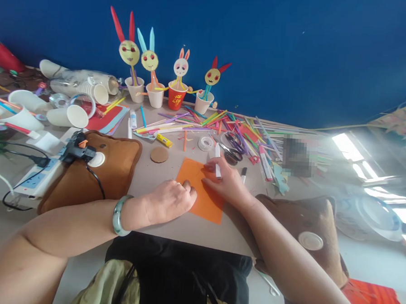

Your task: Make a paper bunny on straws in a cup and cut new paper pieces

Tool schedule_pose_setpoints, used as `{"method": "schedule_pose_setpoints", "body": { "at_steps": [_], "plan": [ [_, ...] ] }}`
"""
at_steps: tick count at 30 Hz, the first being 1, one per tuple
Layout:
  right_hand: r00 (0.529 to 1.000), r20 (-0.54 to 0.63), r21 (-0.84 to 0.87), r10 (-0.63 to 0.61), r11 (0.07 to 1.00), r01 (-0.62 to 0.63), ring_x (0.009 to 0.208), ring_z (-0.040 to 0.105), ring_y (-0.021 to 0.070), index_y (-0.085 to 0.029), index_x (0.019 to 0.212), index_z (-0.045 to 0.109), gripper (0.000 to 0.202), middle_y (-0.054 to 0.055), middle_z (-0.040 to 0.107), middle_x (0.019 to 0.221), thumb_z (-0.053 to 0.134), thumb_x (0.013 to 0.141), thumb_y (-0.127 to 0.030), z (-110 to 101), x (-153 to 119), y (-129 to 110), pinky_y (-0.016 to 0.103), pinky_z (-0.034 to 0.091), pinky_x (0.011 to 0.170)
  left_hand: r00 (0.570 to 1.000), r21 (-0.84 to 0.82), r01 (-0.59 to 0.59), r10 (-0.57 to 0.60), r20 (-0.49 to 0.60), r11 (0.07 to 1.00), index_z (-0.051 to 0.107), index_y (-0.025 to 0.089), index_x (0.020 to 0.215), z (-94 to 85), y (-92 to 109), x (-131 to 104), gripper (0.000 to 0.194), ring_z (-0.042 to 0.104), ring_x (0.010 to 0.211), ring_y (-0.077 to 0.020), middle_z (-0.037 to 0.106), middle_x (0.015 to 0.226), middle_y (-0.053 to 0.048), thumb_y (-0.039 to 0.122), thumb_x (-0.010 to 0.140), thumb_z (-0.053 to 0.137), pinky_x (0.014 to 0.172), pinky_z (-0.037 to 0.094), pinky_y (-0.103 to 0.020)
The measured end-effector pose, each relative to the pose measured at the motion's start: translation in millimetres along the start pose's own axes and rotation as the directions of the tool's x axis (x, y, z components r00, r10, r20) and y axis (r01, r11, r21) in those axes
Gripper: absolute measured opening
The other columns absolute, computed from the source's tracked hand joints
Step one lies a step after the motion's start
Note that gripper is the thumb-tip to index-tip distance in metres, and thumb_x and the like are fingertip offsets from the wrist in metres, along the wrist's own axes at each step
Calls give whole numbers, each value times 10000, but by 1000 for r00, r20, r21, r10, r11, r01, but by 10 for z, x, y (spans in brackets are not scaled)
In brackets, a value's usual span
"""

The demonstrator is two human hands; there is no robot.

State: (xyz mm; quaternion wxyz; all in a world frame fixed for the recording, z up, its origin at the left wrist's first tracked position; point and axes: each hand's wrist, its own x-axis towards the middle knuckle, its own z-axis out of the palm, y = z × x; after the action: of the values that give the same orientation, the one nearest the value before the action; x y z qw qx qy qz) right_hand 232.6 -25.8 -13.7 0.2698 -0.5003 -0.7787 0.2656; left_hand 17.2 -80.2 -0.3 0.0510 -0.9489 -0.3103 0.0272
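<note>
A sheet of orange paper [205, 204] lies on the table in front of me, under both hands. My left hand [168, 202], with a green bangle on its wrist, is closed and rests at the paper's left edge; whatever its curled fingers may hold is hidden. Over the upper right of the sheet, my right hand [230, 180] is closed around a white marker [218, 161]. A black marker cap [243, 174] lies just right of that hand. Above the paper's left corner is a round cardboard disc [159, 154].
Rabbit-faced puppets in cups [176, 96] stand along the blue wall. Scissors [233, 149], a tape roll [206, 143], a yellow box [164, 141] and scattered coloured sticks [177, 125] lie behind the paper. Brown cushions [117, 165] flank me; a power strip [40, 177] is at left.
</note>
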Motion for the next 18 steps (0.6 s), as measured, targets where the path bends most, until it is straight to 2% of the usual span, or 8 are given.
{"method": "schedule_pose_setpoints", "body": {
  "at_steps": [5,12,18],
  "plan": [
    [1000,2,-29,-8,1000,8,951,703,227,-252,1044,540,320,56,719,1007,667,750,-228,10,-3,26,310,578,702,999,-16,41,-41,6,999,596,120,948,64,2,5,265,622,615,-201,639,894,-146,-30,812,425,482,412,-310],
    [1000,5,-38,-26,999,27,972,703,228,-252,1068,534,332,55,721,1026,656,763,-204,28,-10,51,318,570,733,999,-24,49,-49,11,998,600,124,931,64,0,6,259,631,624,-199,647,872,-142,-41,805,445,490,414,-297],
    [999,16,-49,-48,998,49,976,698,229,-242,1074,526,345,61,723,1013,658,758,-195,20,-7,38,309,563,730,999,-25,23,-24,-44,999,591,130,921,121,4,-6,277,622,622,-200,641,857,-139,-57,784,441,480,402,-302]
  ]
}}
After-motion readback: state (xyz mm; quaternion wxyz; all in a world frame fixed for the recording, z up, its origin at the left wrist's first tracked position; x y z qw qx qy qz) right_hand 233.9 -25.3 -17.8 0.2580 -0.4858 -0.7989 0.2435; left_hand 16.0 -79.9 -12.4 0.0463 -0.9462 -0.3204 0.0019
